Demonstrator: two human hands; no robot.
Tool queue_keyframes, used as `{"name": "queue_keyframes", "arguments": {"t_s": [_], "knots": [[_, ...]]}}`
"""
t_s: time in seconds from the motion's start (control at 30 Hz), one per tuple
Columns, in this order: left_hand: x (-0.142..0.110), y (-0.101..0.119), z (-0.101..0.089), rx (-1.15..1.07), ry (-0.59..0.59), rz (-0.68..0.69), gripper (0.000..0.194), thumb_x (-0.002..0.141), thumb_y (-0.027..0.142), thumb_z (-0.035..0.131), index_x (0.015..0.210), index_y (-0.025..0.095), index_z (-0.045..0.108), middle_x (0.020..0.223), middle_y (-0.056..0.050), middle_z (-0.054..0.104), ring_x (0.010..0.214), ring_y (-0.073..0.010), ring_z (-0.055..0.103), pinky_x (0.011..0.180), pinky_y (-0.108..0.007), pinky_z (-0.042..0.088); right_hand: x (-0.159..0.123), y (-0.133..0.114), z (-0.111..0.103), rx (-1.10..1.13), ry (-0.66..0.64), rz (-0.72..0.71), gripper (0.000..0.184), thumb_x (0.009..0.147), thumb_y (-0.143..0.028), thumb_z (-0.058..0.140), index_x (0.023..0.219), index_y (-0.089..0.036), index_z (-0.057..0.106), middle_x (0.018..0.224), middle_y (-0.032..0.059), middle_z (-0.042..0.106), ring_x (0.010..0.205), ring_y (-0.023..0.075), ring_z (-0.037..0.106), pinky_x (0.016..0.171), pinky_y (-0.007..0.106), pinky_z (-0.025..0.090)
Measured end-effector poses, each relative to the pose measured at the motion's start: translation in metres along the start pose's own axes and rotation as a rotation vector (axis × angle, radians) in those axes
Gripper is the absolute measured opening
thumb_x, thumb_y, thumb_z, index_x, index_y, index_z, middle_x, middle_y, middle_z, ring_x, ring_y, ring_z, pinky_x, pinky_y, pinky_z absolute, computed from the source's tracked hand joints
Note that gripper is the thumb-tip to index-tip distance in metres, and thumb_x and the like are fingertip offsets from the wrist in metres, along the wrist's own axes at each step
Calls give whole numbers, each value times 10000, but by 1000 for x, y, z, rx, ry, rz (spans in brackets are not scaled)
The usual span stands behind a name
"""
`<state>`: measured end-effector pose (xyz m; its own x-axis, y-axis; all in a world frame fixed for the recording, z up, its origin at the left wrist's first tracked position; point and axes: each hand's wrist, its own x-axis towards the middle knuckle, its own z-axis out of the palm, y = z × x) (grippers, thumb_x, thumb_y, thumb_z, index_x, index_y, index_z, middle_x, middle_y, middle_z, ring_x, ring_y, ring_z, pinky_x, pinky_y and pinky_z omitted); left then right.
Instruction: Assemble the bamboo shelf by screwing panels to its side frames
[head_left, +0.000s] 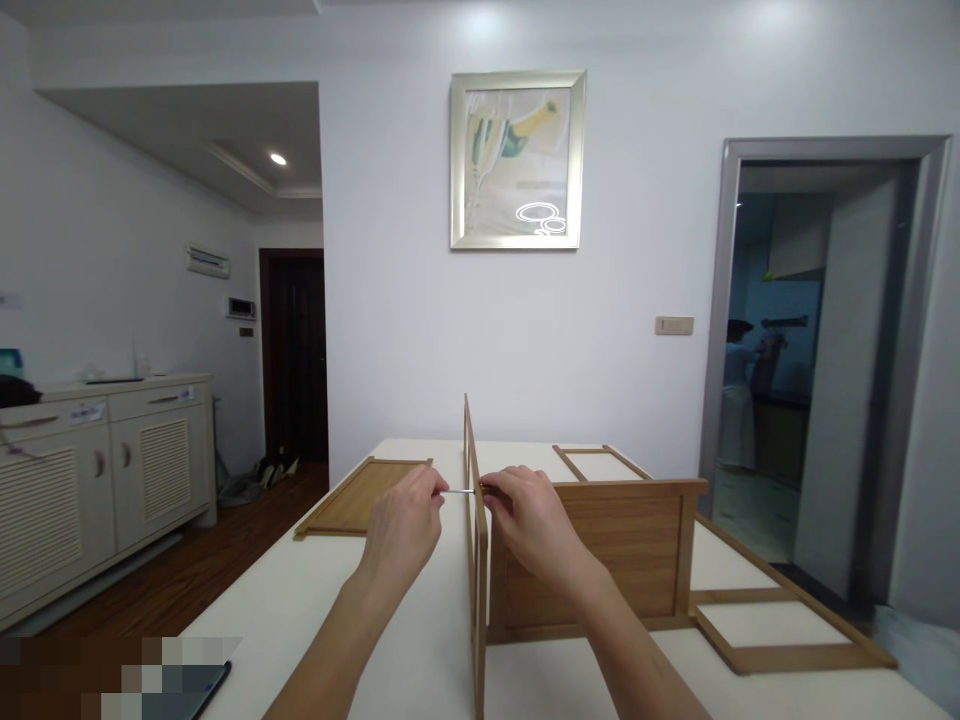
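My left hand is closed in a pinch on a thin metal rod, which looks like a hex key or a slim screwdriver shaft. The rod points right and meets the edge of an upright wooden frame. On the frame's other side, my right hand pinches close to the same spot, at the frame's edge; what lies between its fingertips is hidden. A brown wooden panel with raised borders stands on its edge against the frame, partly behind my right forearm.
A flat wooden panel lies on the white table at the left. Open wooden frames lie at the right and back right. A dark phone-like object is at the lower left. Another person stands beyond the doorway.
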<state>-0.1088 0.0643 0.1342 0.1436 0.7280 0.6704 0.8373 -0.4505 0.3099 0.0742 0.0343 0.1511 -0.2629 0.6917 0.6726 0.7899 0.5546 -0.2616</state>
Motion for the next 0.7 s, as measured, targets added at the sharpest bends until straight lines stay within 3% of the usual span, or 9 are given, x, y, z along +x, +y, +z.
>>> {"name": "queue_keyframes", "arguments": {"t_s": [0.3, 0.6, 0.7], "knots": [[-3, 0, 6, 179, 43, 92, 158, 874, 101, 476, 827, 212, 578, 876, -26, 659, 756, -190, 606, 611, -299, 325, 0, 0, 0, -11, 2, -6, 222, 900, -135, 522, 1015, -229, 688, 949, 27, 701, 906, 179, 583, 826, 318, 351], [-1, -3, -2, -69, 37, 43, 142, 829, 113, 509, 771, 214, 591, 797, 0, 659, 754, -171, 612, 664, -276, 385, -1, 2, 3, -35, 29, -22, 210, 889, -131, 528, 1007, -226, 674, 951, 29, 698, 909, 186, 580, 834, 336, 374], [1, -8, -5, -75, 74, -4, 187, 809, 81, 476, 774, 209, 608, 811, -7, 670, 765, -174, 612, 682, -279, 397, -3, 1, 8, -76, 111, -56, 229, 874, -122, 529, 1035, -216, 661, 995, 56, 680, 968, 219, 553, 863, 367, 385]]}}
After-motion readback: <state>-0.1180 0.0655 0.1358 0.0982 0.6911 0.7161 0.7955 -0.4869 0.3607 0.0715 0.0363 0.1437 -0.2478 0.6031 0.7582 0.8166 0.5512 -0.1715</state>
